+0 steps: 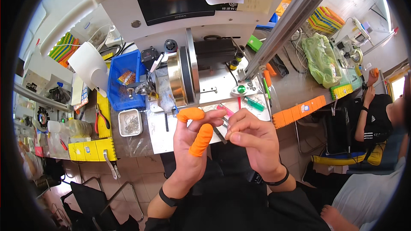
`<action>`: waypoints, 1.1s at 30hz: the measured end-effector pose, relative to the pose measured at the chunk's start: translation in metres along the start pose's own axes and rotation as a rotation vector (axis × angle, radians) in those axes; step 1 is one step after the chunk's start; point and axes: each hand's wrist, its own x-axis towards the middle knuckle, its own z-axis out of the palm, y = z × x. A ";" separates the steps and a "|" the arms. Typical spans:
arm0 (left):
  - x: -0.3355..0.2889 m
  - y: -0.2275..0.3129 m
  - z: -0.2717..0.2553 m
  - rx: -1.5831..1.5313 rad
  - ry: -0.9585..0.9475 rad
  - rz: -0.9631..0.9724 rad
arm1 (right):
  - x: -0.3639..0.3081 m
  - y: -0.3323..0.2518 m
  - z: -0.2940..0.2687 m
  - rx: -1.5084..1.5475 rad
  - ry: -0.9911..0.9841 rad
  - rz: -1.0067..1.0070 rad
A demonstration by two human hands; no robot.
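Both hands are raised in front of the machine's work plate. Orange finger cots cover the index finger and thumb of my left hand (188,147); these two are apart, and its other fingers reach toward my right hand. No object shows in the left hand. My right hand (257,143) is closed in a pinch, with thumb and index finger together beside the left fingertips. What it pinches, if anything, is too small to make out. Behind the hands lie a dark bar-shaped tool (218,133) and a pink item (225,110) on the white work sheet (162,139).
Ahead stands a white machine with a brass-coloured wheel (174,79) and a green button (241,89). A blue bin (124,96), a white dish of small parts (130,123) and red-handled pliers (102,122) are at left. Seated at right is another person (372,115).
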 end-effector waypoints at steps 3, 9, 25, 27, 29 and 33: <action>-0.001 -0.005 0.002 -0.082 0.002 -0.059 | -0.005 0.004 0.000 -0.062 -0.029 -0.052; -0.005 -0.008 0.004 -0.178 0.012 -0.139 | -0.011 0.006 0.002 -0.175 -0.046 -0.115; -0.002 -0.004 0.002 -0.251 0.023 -0.243 | -0.009 0.011 0.009 -0.485 0.025 -0.234; -0.003 -0.004 0.000 -0.254 0.021 -0.246 | -0.010 0.012 0.009 -0.483 0.024 -0.226; -0.004 -0.004 -0.001 -0.256 0.019 -0.250 | -0.010 0.012 0.009 -0.480 0.024 -0.218; -0.005 -0.003 -0.002 -0.294 0.029 -0.260 | -0.010 0.012 0.010 -0.475 0.016 -0.201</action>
